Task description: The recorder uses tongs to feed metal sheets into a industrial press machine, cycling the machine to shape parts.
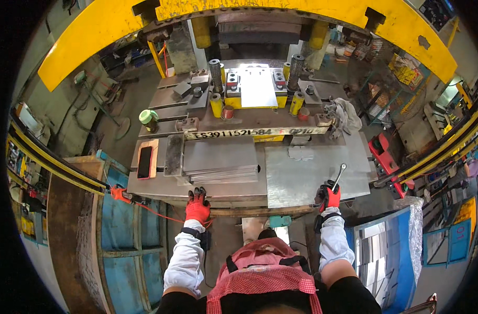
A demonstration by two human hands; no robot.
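Note:
My right hand (330, 198), in a red glove with dark fingertips, is closed around a silver wrench (341, 174) with a round end pointing up and away. It is over the front edge of a large flat metal sheet (296, 183). My left hand (197, 206), gloved the same way, has its fingers stretched out at the table's front edge. Just beyond it lies a stack of thin metal plates (220, 161), beside a grey metal block (174, 155). Farther back, a bright metal plate (258, 89) sits on the press die, between spring-wrapped posts.
A yellow press frame (301, 8) arches overhead. On the table are a phone (144, 161), a green-lidded bottle (149, 119), a lettered bar (239, 133) and a grey rag (344, 116). A blue bin (388, 256) stands right; a red air gun (121, 194) hangs left.

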